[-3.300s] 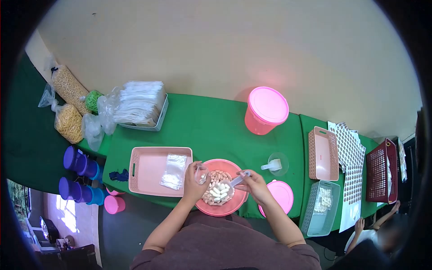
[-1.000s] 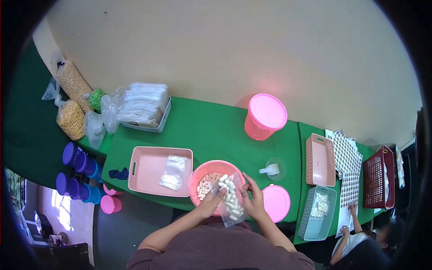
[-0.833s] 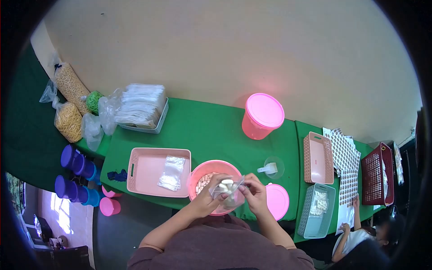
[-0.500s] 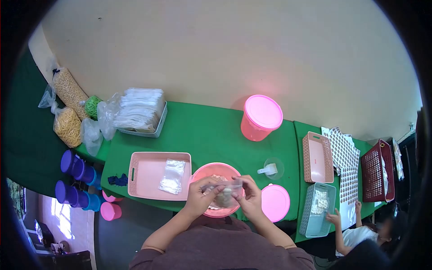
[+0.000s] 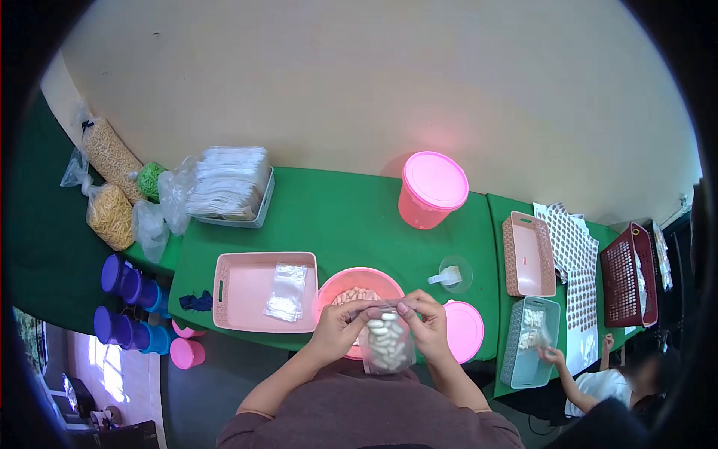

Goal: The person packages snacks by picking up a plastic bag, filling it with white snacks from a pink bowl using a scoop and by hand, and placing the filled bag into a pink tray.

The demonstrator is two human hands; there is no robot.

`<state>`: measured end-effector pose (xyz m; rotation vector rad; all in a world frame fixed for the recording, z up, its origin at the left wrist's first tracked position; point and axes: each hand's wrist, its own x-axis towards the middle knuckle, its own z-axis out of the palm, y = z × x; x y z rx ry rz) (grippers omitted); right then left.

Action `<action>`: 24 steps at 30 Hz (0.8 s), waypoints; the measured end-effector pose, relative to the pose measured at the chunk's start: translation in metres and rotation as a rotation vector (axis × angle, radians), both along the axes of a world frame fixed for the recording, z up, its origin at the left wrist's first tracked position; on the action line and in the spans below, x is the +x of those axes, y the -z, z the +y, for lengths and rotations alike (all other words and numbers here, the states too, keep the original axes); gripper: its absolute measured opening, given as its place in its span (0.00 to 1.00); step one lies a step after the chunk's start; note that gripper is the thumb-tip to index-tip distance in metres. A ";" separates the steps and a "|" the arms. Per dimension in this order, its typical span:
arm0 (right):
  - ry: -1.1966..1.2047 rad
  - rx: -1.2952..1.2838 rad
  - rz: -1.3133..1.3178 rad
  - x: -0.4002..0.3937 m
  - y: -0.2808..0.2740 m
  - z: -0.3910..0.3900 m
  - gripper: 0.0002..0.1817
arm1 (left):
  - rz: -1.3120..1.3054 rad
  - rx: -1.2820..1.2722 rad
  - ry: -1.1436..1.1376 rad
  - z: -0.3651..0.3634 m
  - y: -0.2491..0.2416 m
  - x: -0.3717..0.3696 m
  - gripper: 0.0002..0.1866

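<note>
A clear plastic bag with several white, oblong pieces hangs upright between my hands, in front of my chest. My left hand pinches its top left corner. The top right corner is pinched by the fingers of my right hand. Behind the bag stands a pink tub holding pale oblong pieces, partly hidden by my hands. Left of the tub, flat empty bags lie in a pink tray. A round pink lid lies right of my right hand.
A lidded pink bucket, a scoop in a clear bowl, and a basket of white packets stand on the green table. At right, a person reaches into a grey basket. Purple containers stand at left.
The bag has come up and toward me and now hangs upright, its contents plainly visible. My hands have moved to its top edge. The other person's hand has moved into the grey basket.
</note>
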<state>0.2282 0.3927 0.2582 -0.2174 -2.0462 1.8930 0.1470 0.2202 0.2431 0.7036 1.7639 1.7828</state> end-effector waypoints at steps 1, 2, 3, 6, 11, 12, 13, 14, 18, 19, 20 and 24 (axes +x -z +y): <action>-0.028 0.008 0.004 0.001 -0.001 0.003 0.06 | 0.000 0.001 0.003 -0.001 -0.004 -0.002 0.17; -0.024 0.009 0.004 0.003 -0.001 0.007 0.06 | 0.007 -0.092 0.022 -0.003 -0.011 -0.004 0.21; 0.002 0.121 0.041 0.006 0.001 0.011 0.06 | 0.015 -0.187 0.038 -0.006 -0.017 -0.008 0.25; 0.358 0.257 0.238 0.016 0.032 0.064 0.08 | 0.146 0.036 -0.198 -0.016 0.012 -0.035 0.27; 1.317 0.077 0.023 0.089 0.069 0.217 0.17 | 0.325 -0.600 -0.586 -0.109 0.152 -0.112 0.29; 1.448 0.051 0.092 0.117 0.103 0.254 0.17 | 0.413 -0.775 -0.619 -0.125 0.187 -0.116 0.31; 1.553 -0.052 0.136 0.143 0.130 0.279 0.17 | 0.412 -0.774 -0.622 -0.131 0.204 -0.114 0.31; 1.654 -0.156 0.180 0.167 0.155 0.299 0.18 | 0.338 -0.877 -0.633 -0.134 0.216 -0.110 0.33; 2.226 -0.326 -0.009 0.235 0.275 0.344 0.32 | 0.142 -0.966 -0.697 -0.124 0.212 -0.092 0.36; 2.413 -0.387 -0.084 0.249 0.298 0.363 0.38 | 0.068 -0.956 -0.721 -0.120 0.199 -0.086 0.32; 2.411 -0.384 -0.085 0.251 0.290 0.311 0.38 | 0.065 -0.957 -0.722 -0.124 0.211 -0.089 0.32; 2.242 0.203 -0.623 0.158 0.204 0.265 0.41 | 0.098 -0.711 -0.724 -0.139 0.243 -0.097 0.12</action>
